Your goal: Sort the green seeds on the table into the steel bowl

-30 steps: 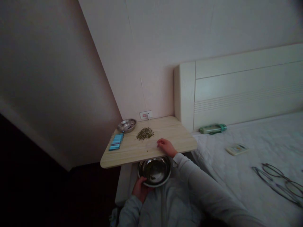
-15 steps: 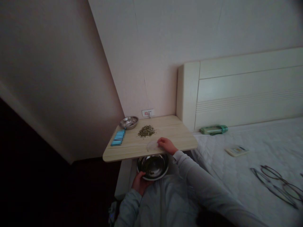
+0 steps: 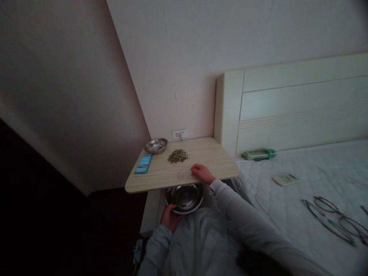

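While your left hand steadies the big metal bowl, your right hand is at work above it on the small wooden table. Your left thumb lies over the bowl's near left rim and the fingers go underneath, so that grip is closed on the rim. The bowl sits just below the table's near edge, its far rim partly hidden under that edge, and a few dark bits lie inside it near your thumb.

Your right fingers are bent together close to the table's near edge, toward the near right corner. They are pinched on the right side of a thin clear piece, which reaches left from your fingertips and is hard to make out against the wood. The heap of small green-brown bits lies beyond it, loosely spread, between the middle of the table and its far edge.

At the far left corner you have a smaller metal bowl, and a phone with a blurred blue screen lies along the left edge. Past the right edge is the bed, with a green bottle near the headboard and glasses nearer you.
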A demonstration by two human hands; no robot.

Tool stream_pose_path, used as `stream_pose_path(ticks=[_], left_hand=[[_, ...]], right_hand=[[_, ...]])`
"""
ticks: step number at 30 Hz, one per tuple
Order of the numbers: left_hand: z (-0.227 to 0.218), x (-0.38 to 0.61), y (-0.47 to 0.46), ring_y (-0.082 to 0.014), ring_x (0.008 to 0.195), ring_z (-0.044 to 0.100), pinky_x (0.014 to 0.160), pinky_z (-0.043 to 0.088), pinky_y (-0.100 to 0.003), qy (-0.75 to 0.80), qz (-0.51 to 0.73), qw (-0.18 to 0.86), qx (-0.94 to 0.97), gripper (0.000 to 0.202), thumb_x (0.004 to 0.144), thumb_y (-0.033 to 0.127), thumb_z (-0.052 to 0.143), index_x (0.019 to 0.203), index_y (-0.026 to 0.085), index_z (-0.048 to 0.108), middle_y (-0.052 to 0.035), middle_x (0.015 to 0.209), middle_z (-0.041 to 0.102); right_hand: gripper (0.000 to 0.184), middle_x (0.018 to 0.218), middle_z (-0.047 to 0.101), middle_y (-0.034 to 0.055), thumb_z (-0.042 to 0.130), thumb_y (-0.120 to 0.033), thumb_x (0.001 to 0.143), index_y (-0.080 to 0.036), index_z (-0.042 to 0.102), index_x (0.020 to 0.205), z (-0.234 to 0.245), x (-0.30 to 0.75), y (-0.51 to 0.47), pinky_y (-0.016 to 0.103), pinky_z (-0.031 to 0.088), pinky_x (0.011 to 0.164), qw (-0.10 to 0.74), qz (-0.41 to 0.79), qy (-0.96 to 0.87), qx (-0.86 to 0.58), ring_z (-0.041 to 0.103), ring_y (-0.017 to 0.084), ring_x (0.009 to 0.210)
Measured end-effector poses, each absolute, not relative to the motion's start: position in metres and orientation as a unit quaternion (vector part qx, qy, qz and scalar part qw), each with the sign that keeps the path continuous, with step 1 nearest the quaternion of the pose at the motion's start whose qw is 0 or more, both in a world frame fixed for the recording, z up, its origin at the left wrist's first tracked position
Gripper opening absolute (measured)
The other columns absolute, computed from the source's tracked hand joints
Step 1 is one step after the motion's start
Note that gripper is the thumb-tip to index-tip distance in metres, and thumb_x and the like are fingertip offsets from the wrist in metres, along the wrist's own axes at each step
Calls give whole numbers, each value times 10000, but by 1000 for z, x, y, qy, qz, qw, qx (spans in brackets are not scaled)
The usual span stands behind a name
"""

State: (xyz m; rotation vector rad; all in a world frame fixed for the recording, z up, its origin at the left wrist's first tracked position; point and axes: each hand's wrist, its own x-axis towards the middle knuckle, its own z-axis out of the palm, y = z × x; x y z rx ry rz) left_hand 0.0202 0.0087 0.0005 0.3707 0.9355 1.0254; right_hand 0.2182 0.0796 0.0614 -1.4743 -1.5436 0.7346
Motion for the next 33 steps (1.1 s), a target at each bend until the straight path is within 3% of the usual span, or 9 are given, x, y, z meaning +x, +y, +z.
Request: stream_pose_path(ticks=[18, 33], left_hand=[[3, 21, 9, -203, 678, 584, 614, 471, -402, 424, 470, 758, 157, 390, 622, 60, 463, 1003, 141, 477, -48, 736, 624], [0, 19, 9, -192, 657, 585, 593, 474, -371, 432, 463, 756, 168, 348, 635, 79, 469, 978, 141, 488, -50, 748, 626]], right_hand=[[160, 581, 573, -6, 455, -260, 666, -143, 559, 630, 64, 220, 74, 204, 334, 556, 396, 303, -649, -575, 462, 90, 544], [142, 647, 605, 9, 485, -221, 650, -147, 571, 736, 58, 219, 78, 201, 359, 558, 406, 293, -644, -578, 510, 102, 591]])
